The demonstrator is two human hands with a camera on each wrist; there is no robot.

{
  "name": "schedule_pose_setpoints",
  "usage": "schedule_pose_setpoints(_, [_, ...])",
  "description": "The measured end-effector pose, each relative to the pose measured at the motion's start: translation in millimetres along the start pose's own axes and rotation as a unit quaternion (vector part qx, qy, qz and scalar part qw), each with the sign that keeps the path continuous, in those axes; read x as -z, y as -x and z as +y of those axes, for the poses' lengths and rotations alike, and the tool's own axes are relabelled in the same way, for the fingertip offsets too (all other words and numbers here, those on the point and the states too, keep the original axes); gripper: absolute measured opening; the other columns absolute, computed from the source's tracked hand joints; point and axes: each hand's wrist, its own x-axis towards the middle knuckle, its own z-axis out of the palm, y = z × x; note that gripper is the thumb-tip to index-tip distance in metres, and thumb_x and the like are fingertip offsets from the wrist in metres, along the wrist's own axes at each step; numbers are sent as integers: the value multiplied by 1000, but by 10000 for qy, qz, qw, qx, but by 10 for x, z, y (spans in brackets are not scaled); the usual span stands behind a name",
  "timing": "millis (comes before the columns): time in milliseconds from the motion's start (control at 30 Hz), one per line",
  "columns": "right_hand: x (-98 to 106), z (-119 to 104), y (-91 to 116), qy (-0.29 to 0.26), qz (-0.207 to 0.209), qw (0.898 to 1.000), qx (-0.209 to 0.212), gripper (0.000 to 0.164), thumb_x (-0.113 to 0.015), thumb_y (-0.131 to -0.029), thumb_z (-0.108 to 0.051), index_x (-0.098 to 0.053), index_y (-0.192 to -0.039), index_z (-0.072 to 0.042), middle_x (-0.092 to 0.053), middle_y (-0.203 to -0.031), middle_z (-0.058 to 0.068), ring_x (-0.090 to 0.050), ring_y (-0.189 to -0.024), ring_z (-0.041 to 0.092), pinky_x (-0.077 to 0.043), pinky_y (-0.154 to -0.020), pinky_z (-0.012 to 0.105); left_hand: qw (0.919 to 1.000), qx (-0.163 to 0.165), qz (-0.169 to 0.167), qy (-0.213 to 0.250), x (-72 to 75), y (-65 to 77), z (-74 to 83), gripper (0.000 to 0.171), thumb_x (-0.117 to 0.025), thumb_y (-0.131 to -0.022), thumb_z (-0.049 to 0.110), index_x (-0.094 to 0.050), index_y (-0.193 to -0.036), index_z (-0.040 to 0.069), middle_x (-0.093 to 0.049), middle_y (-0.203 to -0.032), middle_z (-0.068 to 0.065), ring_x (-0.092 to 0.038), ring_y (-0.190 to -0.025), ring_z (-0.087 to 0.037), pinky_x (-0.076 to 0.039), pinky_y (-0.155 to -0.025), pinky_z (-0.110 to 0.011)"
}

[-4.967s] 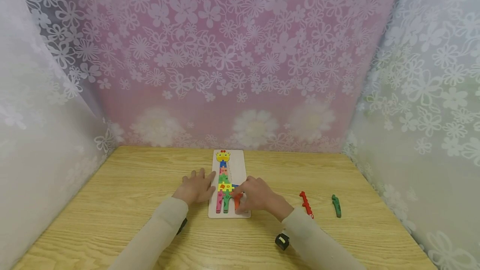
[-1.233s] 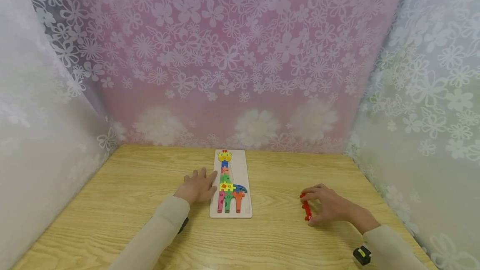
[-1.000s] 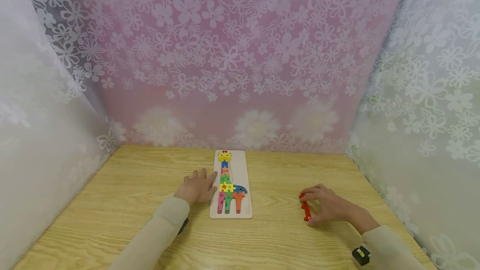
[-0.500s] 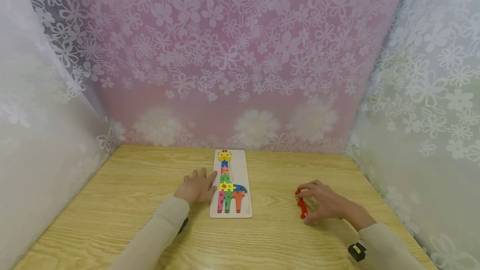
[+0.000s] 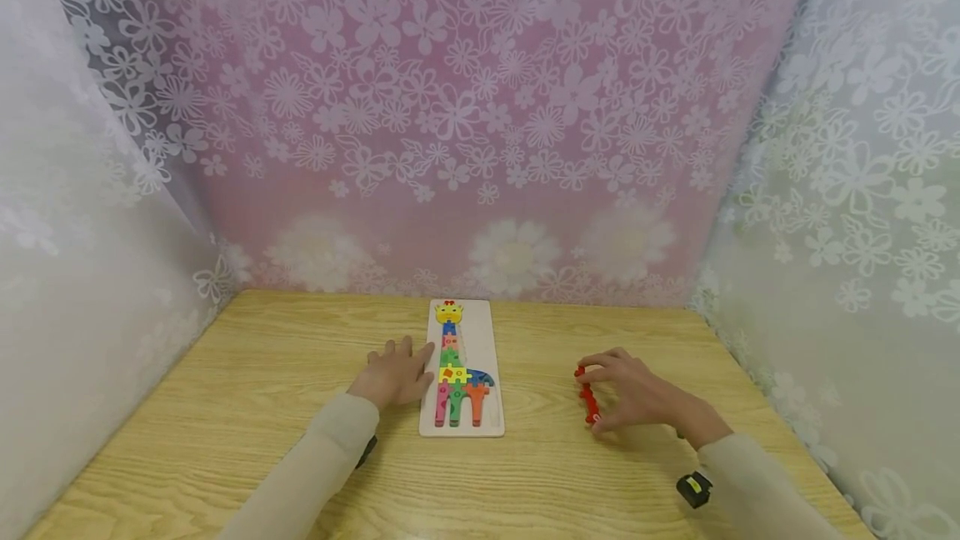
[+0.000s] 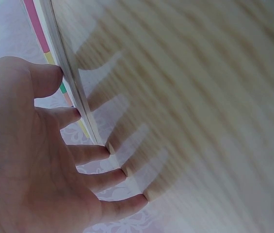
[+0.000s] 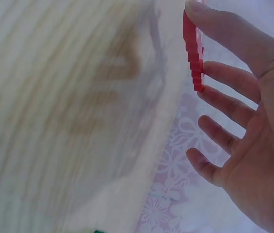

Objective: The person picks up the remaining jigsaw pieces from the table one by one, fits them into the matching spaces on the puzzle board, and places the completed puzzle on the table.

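Observation:
A giraffe puzzle board point(image 5: 480, 332) lies on the table, its colored pieces forming a yellow head point(image 5: 449, 313), a neck, a body and legs. My left hand point(image 5: 392, 375) is at the board's left side with fingers spread; in the left wrist view its thumb and index fingertip touch the board's edge, the other fingertips on the table. To the right of the board, my right hand point(image 5: 637, 394) pinches a long red puzzle piece point(image 5: 588, 400) at its two ends. The right wrist view has the red piece point(image 7: 194, 48) between thumb and fingertips, ring and little fingers free.
A green piece point(image 5: 680, 433) lies on the table, mostly hidden behind the right wrist. Pale grooves show in the board beside the neck and the orange leg point(image 5: 477, 405). Flowered curtains point(image 5: 510, 190) enclose the wooden table point(image 5: 300, 332) at the back and sides.
My right hand has left the orange leg piece on the board, moved right, gripped the red piece and carried it a little left toward the board. The left hand stays in place.

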Motion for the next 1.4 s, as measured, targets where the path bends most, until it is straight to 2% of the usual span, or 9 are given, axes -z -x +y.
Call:
schedule_pose_setpoints(233, [16, -61, -167, -99, -118, 9999, -54, 64, -92, -74, -39, -73, -127, -10, -62, -139, 15, -50, -120, 38, -44, -89, 58, 9999, -77, 66, -121, -8, -1, -6, 62, -43, -107, 47, -33, -163, 23, -33, -166, -23, -33, -151, -52, -34, -115, -73])
schedule_pose_setpoints(533, [-2, -121, -448, 14, -36, 9998, 186, 66, -92, -73, -39, -73, -128, -8, -62, -139, 17, -51, -118, 39, -46, -90, 61, 10000, -54, 31, -9, 14, 16, 0, 62, -44, -107, 46, -34, -163, 21, -32, -166, -24, -31, -151, -53, -32, -116, -74])
schedule_pose_setpoints(767, [12, -187, -687, -33, -127, 9999, 79, 67, -91, -75, -39, -71, -131, -8, -59, -143, 16, -49, -123, 40, -44, -96, 67, 10000, -43, 15, 24, 22, 21, 0, 62, -45, -107, 46, -34, -163, 21, -32, -167, -24, -30, -152, -53, -31, -116, -74])
schedule_pose_setpoints(1233, [-22, -342, -1110, -57, -248, 9996, 81, 68, -87, -78, -41, -69, -135, -9, -57, -148, 15, -48, -134, 42, -40, -105, 72, 10000, -40, -22, 44, 9, -2, 1, 62, -44, -107, 46, -34, -163, 21, -31, -167, -23, -30, -152, -53, -30, -116, -75])
schedule_pose_setpoints(1400, [-55, -378, -1234, -41, -337, 9994, 42, 69, -87, -78, -44, -69, -135, -9, -57, -149, 14, -47, -135, 42, -39, -109, 70, 10000, -32, -2, 61, 7, 0, 0, 62, -45, -107, 46, -35, -162, 21, -32, -167, -24, -31, -152, -53, -30, -116, -75])
